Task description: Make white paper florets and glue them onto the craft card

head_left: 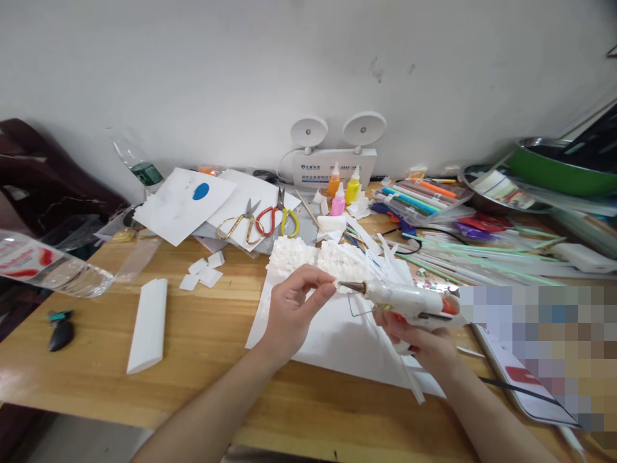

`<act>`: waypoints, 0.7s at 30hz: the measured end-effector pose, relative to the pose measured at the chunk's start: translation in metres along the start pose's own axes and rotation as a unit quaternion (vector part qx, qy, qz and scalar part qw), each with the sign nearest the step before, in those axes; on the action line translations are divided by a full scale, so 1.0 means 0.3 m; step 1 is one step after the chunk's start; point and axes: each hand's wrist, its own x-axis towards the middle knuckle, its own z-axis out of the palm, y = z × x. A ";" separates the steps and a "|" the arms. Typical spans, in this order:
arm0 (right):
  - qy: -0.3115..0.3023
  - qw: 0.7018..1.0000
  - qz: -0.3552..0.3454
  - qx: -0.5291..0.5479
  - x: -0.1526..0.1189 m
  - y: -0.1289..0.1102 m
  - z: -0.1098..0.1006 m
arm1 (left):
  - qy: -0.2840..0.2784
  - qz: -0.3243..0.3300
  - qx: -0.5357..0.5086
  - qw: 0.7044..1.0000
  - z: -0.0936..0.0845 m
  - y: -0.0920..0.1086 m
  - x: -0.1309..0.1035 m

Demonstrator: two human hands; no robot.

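The left grip (293, 314) pinches a small white piece (337, 283) at the nozzle of the glue gun (409, 299). The right grip (424, 344) wraps around the glue gun's handle, over the white sheet (332, 341).

red-labelled bottle (36, 260): left edge | twin-lamp unit (306, 168): by wall (216, 77) | green pan (562, 172): far right | pink bottle (338, 202): before unit

Wooden table (202, 386) beneath white sheet (332, 344), paper squares (210, 276), black bulb (61, 336).
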 end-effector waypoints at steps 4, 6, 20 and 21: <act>-0.006 1.000 -0.009 0.018 0.002 -0.007 0.002 | -0.002 -0.001 -0.004 1.000 0.002 0.004 0.000; -0.008 1.000 -0.009 0.023 0.002 -0.013 0.005 | -0.001 -0.002 -0.005 1.000 0.003 0.004 0.000; -0.002 1.000 0.000 -0.018 0.002 -0.014 0.003 | 0.012 0.003 -0.005 1.000 -0.001 -0.006 -0.001; -0.006 1.000 0.004 -0.022 0.002 -0.017 0.003 | 0.013 0.004 -0.006 1.000 -0.001 -0.006 0.000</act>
